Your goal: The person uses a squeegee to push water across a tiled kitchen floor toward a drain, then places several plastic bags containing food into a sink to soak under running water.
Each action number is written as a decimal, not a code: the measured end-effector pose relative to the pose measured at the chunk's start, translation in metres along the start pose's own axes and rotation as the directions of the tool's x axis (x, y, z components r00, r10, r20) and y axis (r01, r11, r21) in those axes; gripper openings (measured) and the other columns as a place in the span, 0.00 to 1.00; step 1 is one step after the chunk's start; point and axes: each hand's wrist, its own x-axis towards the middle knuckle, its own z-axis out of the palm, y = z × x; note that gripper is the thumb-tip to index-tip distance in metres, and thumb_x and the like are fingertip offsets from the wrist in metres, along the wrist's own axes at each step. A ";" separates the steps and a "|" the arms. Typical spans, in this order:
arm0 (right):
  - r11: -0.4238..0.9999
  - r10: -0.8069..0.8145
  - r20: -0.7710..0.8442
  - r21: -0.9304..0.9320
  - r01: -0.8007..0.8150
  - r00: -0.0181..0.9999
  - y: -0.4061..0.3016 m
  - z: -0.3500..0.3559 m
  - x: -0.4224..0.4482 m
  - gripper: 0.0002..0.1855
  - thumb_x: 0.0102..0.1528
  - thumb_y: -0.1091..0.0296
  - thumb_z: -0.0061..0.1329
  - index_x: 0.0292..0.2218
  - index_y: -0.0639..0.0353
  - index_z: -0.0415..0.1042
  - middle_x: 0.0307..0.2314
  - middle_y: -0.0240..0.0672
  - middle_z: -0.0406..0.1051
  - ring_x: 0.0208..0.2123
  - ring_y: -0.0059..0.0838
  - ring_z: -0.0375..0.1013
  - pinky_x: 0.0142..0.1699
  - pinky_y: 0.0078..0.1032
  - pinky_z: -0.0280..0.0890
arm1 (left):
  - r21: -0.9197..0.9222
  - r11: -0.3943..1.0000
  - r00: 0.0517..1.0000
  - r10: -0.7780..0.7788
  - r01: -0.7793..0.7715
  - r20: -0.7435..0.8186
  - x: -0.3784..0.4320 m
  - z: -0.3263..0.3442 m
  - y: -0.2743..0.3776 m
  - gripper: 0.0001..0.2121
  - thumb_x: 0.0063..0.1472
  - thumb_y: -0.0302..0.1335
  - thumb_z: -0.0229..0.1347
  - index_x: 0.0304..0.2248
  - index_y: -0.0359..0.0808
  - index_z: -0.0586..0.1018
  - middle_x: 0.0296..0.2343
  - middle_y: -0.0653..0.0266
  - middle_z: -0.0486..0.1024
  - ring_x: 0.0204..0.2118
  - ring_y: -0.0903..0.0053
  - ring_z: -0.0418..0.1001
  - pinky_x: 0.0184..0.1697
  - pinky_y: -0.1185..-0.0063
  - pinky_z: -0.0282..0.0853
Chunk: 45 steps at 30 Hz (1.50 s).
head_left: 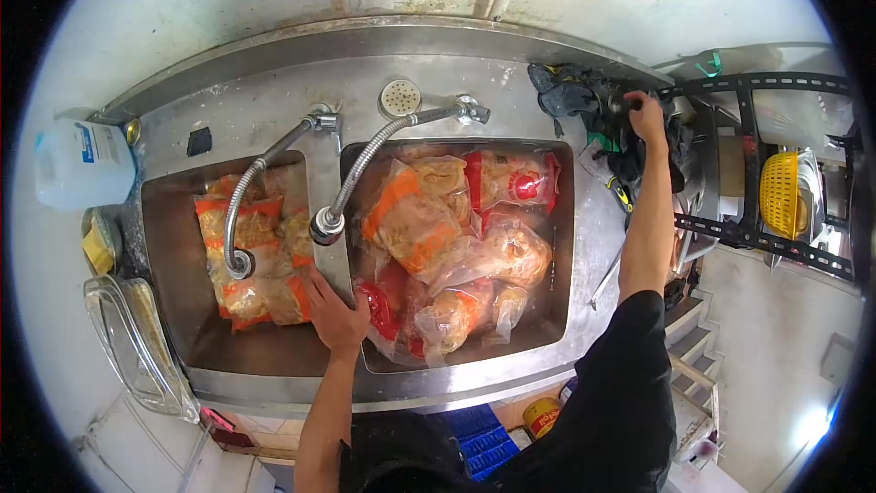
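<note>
My left hand (340,318) rests with spread fingers on the steel divider (333,281) between two sink basins, holding nothing visible. My right hand (647,116) reaches to the back right, at a heap of dark cloths or gloves (571,96); its fingers are curled, and whether they grip anything is unclear. Plastic bags of what looks like raw poultry (417,226) lie heaped in water in the right basin, with a red-and-clear bag (513,181) at its back. More orange-banded bags (256,253) lie in the left basin. Two flexible metal faucets (369,150) (253,178) arch over the basins.
A round perforated drain cover (400,97) sits behind the basins. On the left stand a plastic jug (85,164), a dish with a yellow sponge (99,250) and a clear lid or tray (133,349). A black slotted rack (753,150) with a yellow basket (780,195) is at right.
</note>
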 end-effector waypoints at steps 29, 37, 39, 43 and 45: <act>0.911 -0.256 -0.152 0.292 0.291 0.955 -0.144 -0.102 -0.115 0.41 0.50 0.50 0.60 0.56 0.67 0.61 0.50 0.46 0.65 0.53 0.39 0.65 0.57 0.34 0.60 | -0.104 0.994 1.000 -0.010 0.012 0.028 -0.004 0.018 -0.003 0.42 0.50 0.40 0.59 0.58 0.24 0.57 0.54 0.41 0.60 0.55 0.50 0.62 0.60 0.63 0.58; 0.591 -0.451 0.353 0.806 -0.022 0.820 -0.331 -0.006 -0.322 0.44 0.47 0.57 0.59 0.60 0.65 0.56 0.48 0.41 0.68 0.43 0.28 0.72 0.45 0.25 0.69 | -0.254 0.967 1.000 -0.007 0.003 -0.014 -0.007 -0.003 -0.028 0.43 0.52 0.41 0.59 0.60 0.25 0.53 0.53 0.38 0.59 0.53 0.49 0.62 0.56 0.63 0.61; 0.609 -0.560 0.445 0.793 -0.018 0.699 -0.381 0.012 -0.369 0.46 0.45 0.55 0.61 0.59 0.64 0.56 0.47 0.42 0.68 0.39 0.30 0.74 0.42 0.25 0.71 | -0.276 0.961 0.999 -0.038 0.036 -0.003 -0.007 -0.008 -0.027 0.42 0.52 0.41 0.59 0.60 0.28 0.54 0.53 0.40 0.60 0.53 0.50 0.63 0.54 0.62 0.61; 0.723 -0.583 0.519 0.683 0.107 0.626 -0.462 0.027 -0.431 0.34 0.48 0.57 0.60 0.52 0.63 0.62 0.30 0.36 0.70 0.31 0.24 0.70 0.37 0.27 0.67 | -0.636 0.768 0.996 -0.093 0.078 0.010 0.011 0.034 -0.070 0.32 0.55 0.42 0.55 0.56 0.36 0.63 0.51 0.47 0.64 0.51 0.54 0.65 0.52 0.63 0.64; 0.845 -0.454 0.628 0.529 0.081 0.633 -0.502 0.028 -0.462 0.37 0.48 0.56 0.59 0.54 0.64 0.60 0.27 0.41 0.71 0.30 0.30 0.72 0.38 0.30 0.67 | -0.669 0.684 0.945 -0.100 0.292 0.311 0.042 0.076 -0.137 0.26 0.55 0.39 0.55 0.52 0.37 0.69 0.50 0.47 0.66 0.52 0.53 0.65 0.52 0.63 0.63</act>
